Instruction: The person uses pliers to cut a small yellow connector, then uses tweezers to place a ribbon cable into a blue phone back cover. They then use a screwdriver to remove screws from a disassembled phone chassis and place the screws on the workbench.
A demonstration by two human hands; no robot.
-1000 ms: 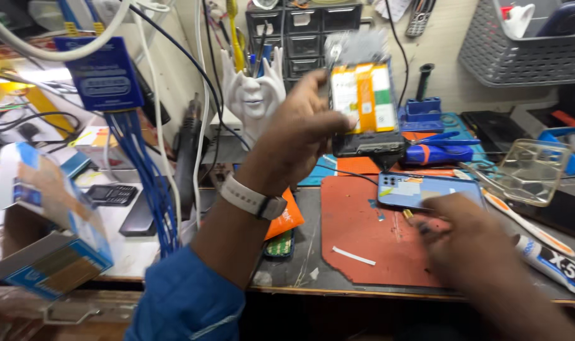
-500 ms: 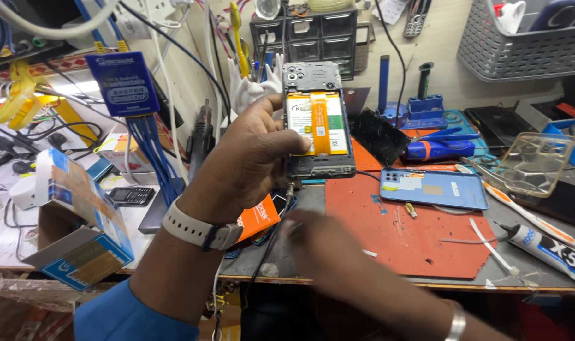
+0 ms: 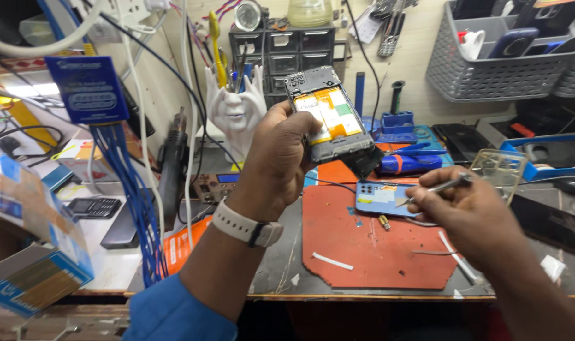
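I am holding the opened phone point(image 3: 330, 117) up in the upper middle of the frame with my left hand point(image 3: 281, 158), fingers wrapped around its left edge and lower end, gripping it firmly. Its back is off, so the yellow and orange insides are facing me, and its long axis is running from upper left to lower right, camera end uppermost.

My right hand point(image 3: 470, 211) is sitting lower and to the right, fingers pinched closed on a thin metal tool point(image 3: 436, 187). The tool's tip is pointing left toward the blue back cover point(image 3: 383, 197) lying on the red mat point(image 3: 376, 243) on the surface, and seems to be just touching it, though I cannot tell for sure.

So the phone is lying up and to the left of the tool tip, well apart from it, with the right hand the nearer free one. A small screw point(image 3: 384, 221) is resting on the mat just below the cover.
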